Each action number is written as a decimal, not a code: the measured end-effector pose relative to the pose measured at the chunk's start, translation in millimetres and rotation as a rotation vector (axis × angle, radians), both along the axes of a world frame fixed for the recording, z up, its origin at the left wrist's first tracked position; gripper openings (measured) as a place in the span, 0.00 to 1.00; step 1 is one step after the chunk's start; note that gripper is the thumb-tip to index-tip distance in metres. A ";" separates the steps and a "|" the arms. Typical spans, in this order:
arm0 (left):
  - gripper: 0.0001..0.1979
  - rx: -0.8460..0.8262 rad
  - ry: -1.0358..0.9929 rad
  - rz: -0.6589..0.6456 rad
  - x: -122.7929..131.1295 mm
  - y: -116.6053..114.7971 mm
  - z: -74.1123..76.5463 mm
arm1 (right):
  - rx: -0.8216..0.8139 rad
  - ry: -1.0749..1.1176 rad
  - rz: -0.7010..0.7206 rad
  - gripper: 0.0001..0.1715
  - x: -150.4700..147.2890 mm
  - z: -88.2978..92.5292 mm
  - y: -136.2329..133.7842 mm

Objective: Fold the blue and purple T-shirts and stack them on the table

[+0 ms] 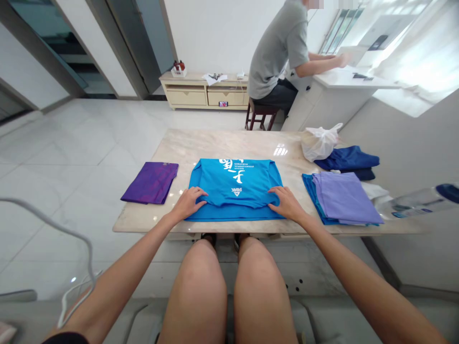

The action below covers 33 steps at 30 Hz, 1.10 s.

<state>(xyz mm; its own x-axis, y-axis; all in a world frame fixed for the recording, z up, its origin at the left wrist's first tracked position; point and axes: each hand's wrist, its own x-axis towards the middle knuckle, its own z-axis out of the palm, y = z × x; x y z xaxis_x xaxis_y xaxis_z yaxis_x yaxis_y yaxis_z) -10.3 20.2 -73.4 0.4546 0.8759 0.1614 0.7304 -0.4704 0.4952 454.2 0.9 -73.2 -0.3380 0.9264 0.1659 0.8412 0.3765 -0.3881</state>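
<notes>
A bright blue T-shirt (242,184) with white lettering lies partly folded on the marble-topped table in front of me. Its upper layer ends short of the bottom edge, leaving a plain blue strip below. My left hand (188,201) grips the left end of that upper layer, thumb below and fingers on top. At the right end, my right hand (286,201) holds the same layer in a similar way. A folded purple garment (150,183) lies to the left. On the right, a lavender folded garment (346,196) rests on blue ones.
Behind the right pile on the table (225,141) are a white plastic bag (321,142) and dark blue clothing (346,157). A clear bottle (416,201) lies at far right. Beyond, a person in grey (278,50) sits at a white desk (353,79).
</notes>
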 end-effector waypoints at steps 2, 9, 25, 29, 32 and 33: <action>0.15 0.016 0.035 -0.022 1.5 -4.1 -10.3 | -0.004 -0.040 0.041 0.28 -7.5 -8.8 -5.4; 0.13 0.023 0.067 -0.064 16.7 4.2 -17.2 | -0.061 -0.029 0.184 0.18 -23.6 -7.3 -3.7; 0.17 -0.023 -0.130 0.173 83.2 -235.6 137.9 | -0.078 0.461 -0.036 0.23 -131.2 132.5 -213.8; 0.16 0.250 0.045 0.268 108.2 -271.5 140.3 | 0.194 0.178 -0.149 0.17 -160.1 133.6 -240.5; 0.14 0.288 0.069 0.291 112.2 -271.6 139.9 | 0.241 0.142 -0.180 0.18 -160.7 131.1 -238.5; 0.13 0.289 0.072 0.292 111.8 -270.0 140.2 | 0.248 0.146 -0.182 0.18 -158.6 130.7 -236.8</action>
